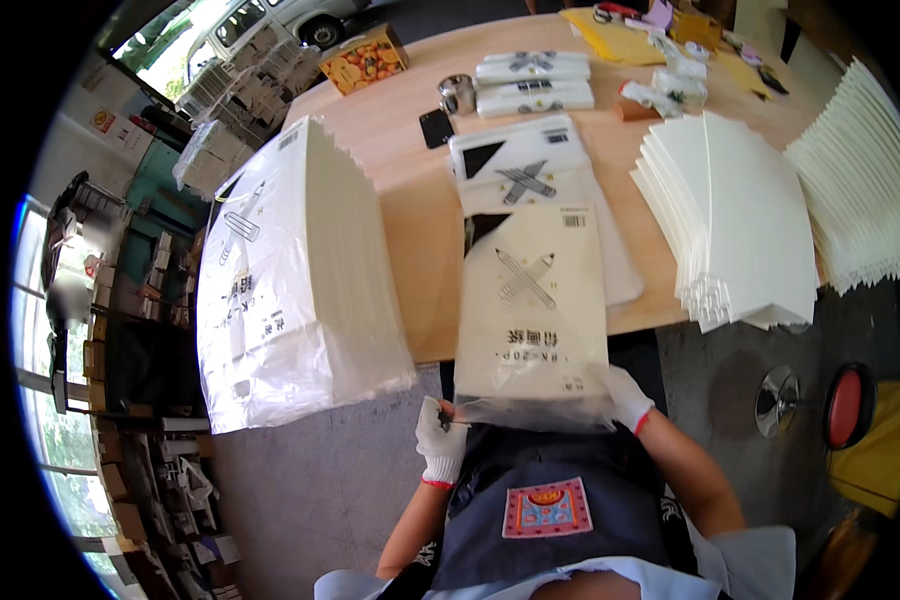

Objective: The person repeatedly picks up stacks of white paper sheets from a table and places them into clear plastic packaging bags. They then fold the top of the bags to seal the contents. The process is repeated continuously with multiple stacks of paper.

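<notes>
A clear plastic bag printed with crossed pencils (530,300) has cream paper inside it. It lies over the near table edge, its loose mouth toward me. My left hand (440,440), in a white glove with a red cuff, is closed at the bag's lower left corner. At the lower right corner, my right hand (628,398) is gloved alike and closed on the bag's edge; its fingers are partly hidden. Beneath and beyond the filled bag lies a pile of printed plastic bags (545,150). A tall stack of filled paper bags (260,270) stands to the left.
Fanned stacks of white paper (750,210) and more paper (865,180) stand right. On the wooden table (420,240) are a phone (436,129), a metal tin (457,94), rolled bags (535,97) and a fruit-printed carton (365,62). A red-seated stool (850,405) stands right.
</notes>
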{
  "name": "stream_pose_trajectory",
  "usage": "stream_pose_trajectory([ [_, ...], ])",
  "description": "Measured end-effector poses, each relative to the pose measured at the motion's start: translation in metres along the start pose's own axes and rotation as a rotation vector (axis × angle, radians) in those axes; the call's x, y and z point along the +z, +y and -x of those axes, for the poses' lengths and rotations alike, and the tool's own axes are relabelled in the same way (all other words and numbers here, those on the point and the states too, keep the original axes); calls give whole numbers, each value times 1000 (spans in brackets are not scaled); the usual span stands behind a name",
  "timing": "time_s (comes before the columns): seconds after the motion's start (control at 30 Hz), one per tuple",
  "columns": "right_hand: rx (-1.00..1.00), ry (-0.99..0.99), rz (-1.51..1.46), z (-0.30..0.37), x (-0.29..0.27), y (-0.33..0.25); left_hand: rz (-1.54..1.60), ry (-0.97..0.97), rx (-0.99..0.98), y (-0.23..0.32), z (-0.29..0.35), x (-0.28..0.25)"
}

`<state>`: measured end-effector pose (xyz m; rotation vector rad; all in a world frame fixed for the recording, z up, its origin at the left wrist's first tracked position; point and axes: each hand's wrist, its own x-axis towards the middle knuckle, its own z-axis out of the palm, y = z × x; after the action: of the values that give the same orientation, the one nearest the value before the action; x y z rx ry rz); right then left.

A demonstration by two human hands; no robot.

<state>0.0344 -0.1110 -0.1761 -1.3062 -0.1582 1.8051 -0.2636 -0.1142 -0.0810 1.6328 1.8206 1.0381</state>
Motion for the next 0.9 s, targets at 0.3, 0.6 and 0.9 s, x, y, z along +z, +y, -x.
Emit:
stream_pose_trajectory([
  [0.3,-97,-78,108,10,10,-32,539,-31,-487,-66,23,-8],
  [0.6,135,51,465,86,-10,-56,627,-527,-285,34,-64,-14],
  [0.9,-147,-583,51,26,154,-62,208,14,594,124,-81,-138],
])
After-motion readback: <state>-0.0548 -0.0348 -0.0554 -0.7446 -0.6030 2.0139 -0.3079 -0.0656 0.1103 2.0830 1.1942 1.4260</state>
